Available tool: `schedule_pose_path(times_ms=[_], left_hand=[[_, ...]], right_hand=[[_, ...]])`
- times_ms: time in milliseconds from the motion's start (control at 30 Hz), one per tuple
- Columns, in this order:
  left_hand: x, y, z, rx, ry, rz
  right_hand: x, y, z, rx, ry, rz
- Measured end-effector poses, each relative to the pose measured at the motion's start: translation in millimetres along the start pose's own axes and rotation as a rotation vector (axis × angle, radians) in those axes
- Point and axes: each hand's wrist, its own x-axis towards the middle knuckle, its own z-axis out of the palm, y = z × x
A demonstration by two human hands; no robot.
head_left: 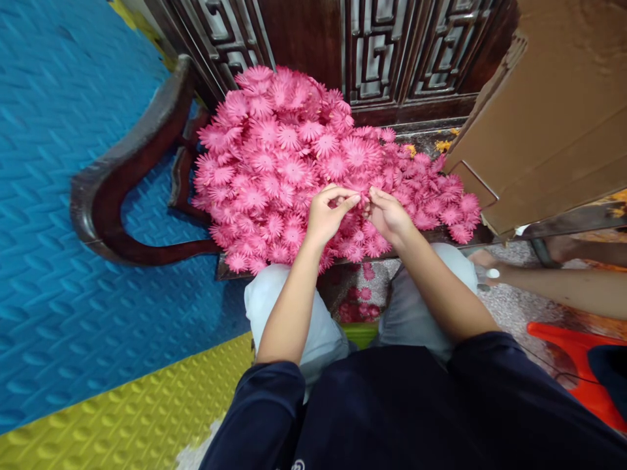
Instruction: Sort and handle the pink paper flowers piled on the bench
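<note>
Dark navy top, sleeves pushed up past elbows; pale light-blue trousers; small white mark at hem.

Left hand (327,214), right hand (388,214) pinched; fingertips meeting

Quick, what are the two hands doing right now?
Left hand: fingers pinched on a pink flower at the pile's front.
Right hand: pinched on the same pink flower, fingertips meeting the left's.

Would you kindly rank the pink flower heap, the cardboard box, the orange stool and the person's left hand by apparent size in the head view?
1. Pink flower heap and cardboard box: alike, and the box is cropped, so unranked.
2. Orange stool, partly cut off.
3. Left hand.
</note>
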Motion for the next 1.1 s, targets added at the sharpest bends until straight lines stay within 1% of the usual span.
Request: schedule_pose_path(times_ms=[100, 133, 200, 267, 333, 400, 433, 467, 500, 567, 633, 733, 800, 867, 933, 1100], left_hand=[[-1.2, -1.3, 2.1, 0.026, 0.008, 0.009], [-1.5, -2.2, 2.8, 0.035, 0.036, 0.010], [-0.8, -4.7, 2.1, 0.053, 0.130, 0.010], [2.2, -7.4, -3.6, 0.079, 0.274, 0.016], [6.8, -8.8, -14.6, 0.136, 0.476, 0.026], [10.8, -7.8, -26.9, 0.280, 0.684, 0.023], [11.8, -6.4, -31.7, 0.382, 0.758, 0.002], [11.7, -4.3, -34.6, 0.484, 0.793, -0.028], [10.5, -1.8, -35.1, 0.576, 0.795, -0.054], [5.2, 3.7, -29.1, 0.701, 0.730, -0.069], [-2.0, 8.2, -16.9, 0.752, 0.640, -0.022], [-10.4, 10.5, 1.2, 0.772, 0.535, 0.047], [-12.5, 9.0, 8.0, 0.760, 0.420, 0.086], [-12.1, 6.4, 10.9, 0.722, 0.283, 0.113], [-10.7, 3.9, 11.6, 0.666, 0.193, 0.108], [-8.7, 1.9, 11.2, 0.476, 0.146, 0.058]], right_hand=[[-1.0, -0.1, 2.9, 0.024, 0.033, 0.010], [-0.9, -0.3, 3.2, 0.039, 0.048, 0.011], [0.8, -1.6, 1.5, 0.071, 0.106, 0.014], [4.1, -4.8, -4.0, 0.096, 0.188, 0.004], [7.9, -9.7, -12.0, 0.088, 0.236, -0.040], [10.2, -14.5, -18.6, 0.052, 0.221, -0.099], [10.3, -16.0, -20.4, 0.035, 0.200, -0.121], [9.8, -16.7, -20.7, 0.020, 0.174, -0.133], [8.8, -16.5, -19.7, 0.010, 0.151, -0.132], [5.5, -14.1, -14.7, -0.006, 0.111, -0.110], [2.1, -10.4, -8.5, -0.025, 0.079, -0.081], [-1.0, -5.9, -2.0, -0.031, 0.054, -0.065], [-1.7, -4.0, -0.1, -0.042, 0.047, -0.065], [-1.5, -2.3, 1.2, -0.068, 0.043, -0.072], [-1.2, -0.6, 2.3, -0.099, 0.035, -0.087], [-1.3, 1.9, 3.5, -0.142, -0.006, -0.088]])
